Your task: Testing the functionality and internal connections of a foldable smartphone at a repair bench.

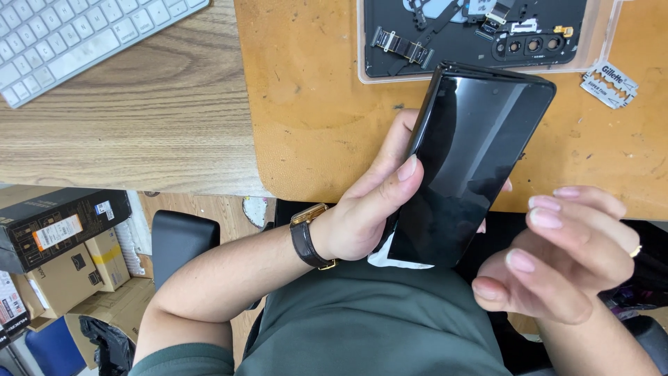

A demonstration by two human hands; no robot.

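Gripping a black phone point(473, 167) along its left edge, the left hand point(369, 209) has its thumb pressed against the glossy face and its fingers wrapped behind; one fingertip shows past the right edge. The phone is held tilted above the person's lap, its top end over the near edge of an orange mat point(313, 104). A white tab point(400, 261) peeks out under its lower corner. A dark watch point(309, 237) with a gold case sits on the left wrist.

The right hand point(557, 257) hangs just right of the phone's lower end, loosely curled with fingertips drawn near the thumb, holding nothing and apart from the phone. A gold ring point(635, 251) is on one finger.

At the mat's far side lies a clear tray point(591, 42) with an opened black phone body point(452, 35) in it, flex cables and camera rings showing. Just right of the tray a razor blade point(609, 83) in a white printed wrapper lies on the mat. A white keyboard point(76, 38) rests on the wooden desk point(139, 118) at far left.

Below the desk edge, at left, a long black box point(62, 223) carries an orange-and-white rectangular label and a small white sticker near its end. Under it stand brown cardboard cartons point(83, 278), one with a yellow tape strip and a small dark square label. A further box with a red-and-white printed panel point(10, 306) shows at the left margin.
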